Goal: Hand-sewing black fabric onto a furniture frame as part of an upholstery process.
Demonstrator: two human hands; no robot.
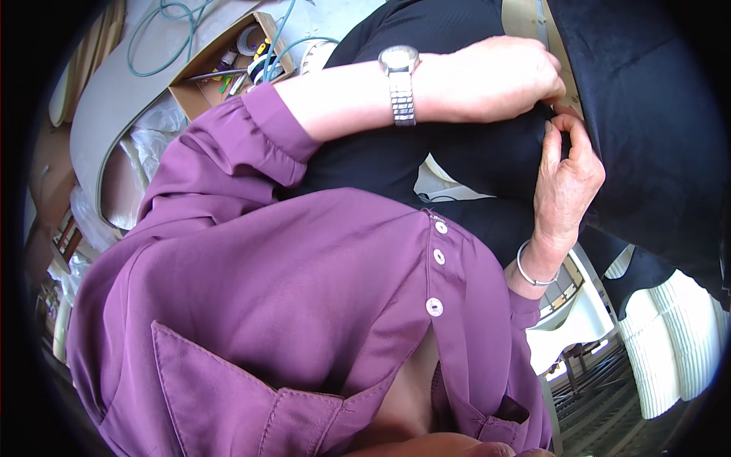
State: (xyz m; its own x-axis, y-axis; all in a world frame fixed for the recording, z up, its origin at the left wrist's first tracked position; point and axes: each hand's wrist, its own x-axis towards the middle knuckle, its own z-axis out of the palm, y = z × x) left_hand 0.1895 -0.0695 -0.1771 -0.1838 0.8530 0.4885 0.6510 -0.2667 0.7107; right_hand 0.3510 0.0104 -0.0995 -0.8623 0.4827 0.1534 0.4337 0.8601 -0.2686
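My left hand (514, 80) reaches across from the left with its fingers curled, a watch (400, 84) on its wrist. Close below its fingertips is my right hand (569, 179), thumb and forefinger drawn together; its wrist wears a bangle (535, 274). Both sets of fingertips meet at the edge of a large piece of black fabric (655, 99), beside a pale wood-coloured strip (567, 80). Whatever the fingertips pinch is too small or hidden to make out. Black cloth (457, 141) also lies beneath my left forearm.
At upper left a cardboard box (202, 95) holds small tools. A thin blue-green hose (131, 57) loops beside it. Farther left are a curved grey panel (95, 114) and crumpled clear plastic (156, 145). White ribbed fabric (666, 346) and a white chair-like piece (575, 324) stand at lower right.
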